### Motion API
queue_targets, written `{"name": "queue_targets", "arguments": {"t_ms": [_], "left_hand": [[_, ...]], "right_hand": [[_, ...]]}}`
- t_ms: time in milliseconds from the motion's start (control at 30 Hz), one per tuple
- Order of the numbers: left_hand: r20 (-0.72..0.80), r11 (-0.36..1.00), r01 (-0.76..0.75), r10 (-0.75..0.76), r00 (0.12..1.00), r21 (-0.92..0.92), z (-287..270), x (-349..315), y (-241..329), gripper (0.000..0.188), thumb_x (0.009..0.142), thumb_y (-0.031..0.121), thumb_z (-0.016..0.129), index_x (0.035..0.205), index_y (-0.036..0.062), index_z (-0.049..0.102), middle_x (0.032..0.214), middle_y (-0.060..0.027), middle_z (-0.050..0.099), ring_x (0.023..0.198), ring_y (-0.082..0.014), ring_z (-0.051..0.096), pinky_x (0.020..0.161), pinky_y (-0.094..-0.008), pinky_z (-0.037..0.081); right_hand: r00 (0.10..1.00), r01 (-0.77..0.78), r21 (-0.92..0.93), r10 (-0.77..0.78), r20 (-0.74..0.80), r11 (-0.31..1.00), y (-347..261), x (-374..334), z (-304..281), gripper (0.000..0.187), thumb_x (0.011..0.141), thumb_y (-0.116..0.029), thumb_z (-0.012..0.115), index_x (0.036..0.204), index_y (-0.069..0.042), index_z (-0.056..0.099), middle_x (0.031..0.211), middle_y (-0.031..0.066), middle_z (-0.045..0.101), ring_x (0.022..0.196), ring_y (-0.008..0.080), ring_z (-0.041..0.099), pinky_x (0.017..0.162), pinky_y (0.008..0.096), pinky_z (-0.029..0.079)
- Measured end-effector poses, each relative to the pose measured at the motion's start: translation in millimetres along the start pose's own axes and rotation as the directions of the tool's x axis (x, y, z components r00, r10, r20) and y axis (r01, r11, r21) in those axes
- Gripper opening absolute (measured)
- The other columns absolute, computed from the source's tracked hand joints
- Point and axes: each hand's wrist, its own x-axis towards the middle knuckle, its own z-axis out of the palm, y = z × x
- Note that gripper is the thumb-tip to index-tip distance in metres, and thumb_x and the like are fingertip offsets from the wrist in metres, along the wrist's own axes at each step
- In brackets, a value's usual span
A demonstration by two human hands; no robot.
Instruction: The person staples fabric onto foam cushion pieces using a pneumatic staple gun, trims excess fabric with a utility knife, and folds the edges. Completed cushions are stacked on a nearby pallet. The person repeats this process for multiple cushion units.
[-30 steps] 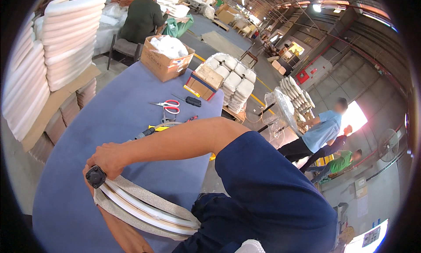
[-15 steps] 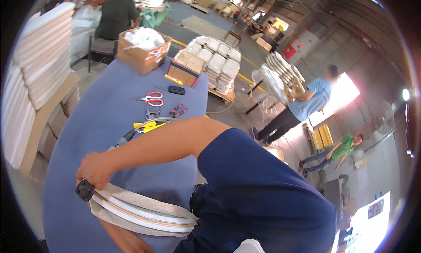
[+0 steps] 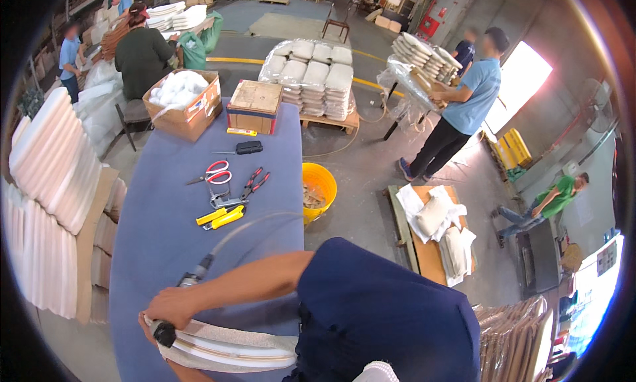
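Furthest left of the fingers stand stacks of white foam pads (image 3: pixel 50 163) beside the blue-covered table (image 3: pixel 165 249). At the table's near edge a hand (image 3: pixel 173 307), reached across from the person's right arm so probably the right one, has its fingers curled tight over a dark-tipped air tool (image 3: pixel 163 332) pressed on a curved pale panel (image 3: pixel 232 347); a hose (image 3: pixel 232 233) runs off beyond the knuckles. The left hand is barely visible beneath the panel, its grip impossible to tell. The panel looks stiff along its bend, light and fabric-faced, best gripped along its long edge. Well beyond the fingers lie yellow-handled pliers (image 3: pixel 222 216) and red scissors (image 3: pixel 211 175); rightward, an orange bucket (image 3: pixel 319 190).
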Motion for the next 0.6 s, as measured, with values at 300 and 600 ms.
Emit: {"name": "queue_targets", "arguments": {"t_ms": [300,600], "left_hand": [[-0.251,0.902,-0.314,0.244,0.937,-0.296,-33.6,-64.1,39.1,0.032,0.106,0.021,0.053,0.130,0.0010,0.058,0.106,-0.0140,0.069,0.095,-0.0254,0.066,0.086,-0.0412,0.055],[0.057,0.622,-0.709,0.737,0.673,0.331,170.3,-200.1,176.0,0.050,0.100,0.023,0.041,0.075,-0.0067,0.072,0.087,-0.0155,0.068,0.102,-0.0302,0.059,0.106,-0.0420,0.039]], "right_hand": [[0.769,-0.638,0.095,0.625,0.134,0.764,88.8,-108.1,25.8,0.069,0.075,-0.022,0.081,0.135,-0.002,0.054,0.129,0.0241,0.062,0.114,0.0400,0.065,0.096,0.0486,0.054],[0.913,0.224,0.745,0.131,-0.386,0.629,-14.2,-38.4,20.6,0.046,0.106,-0.031,0.055,0.141,-0.002,0.057,0.144,0.0192,0.056,0.123,0.0292,0.062,0.105,0.0395,0.048]]}}
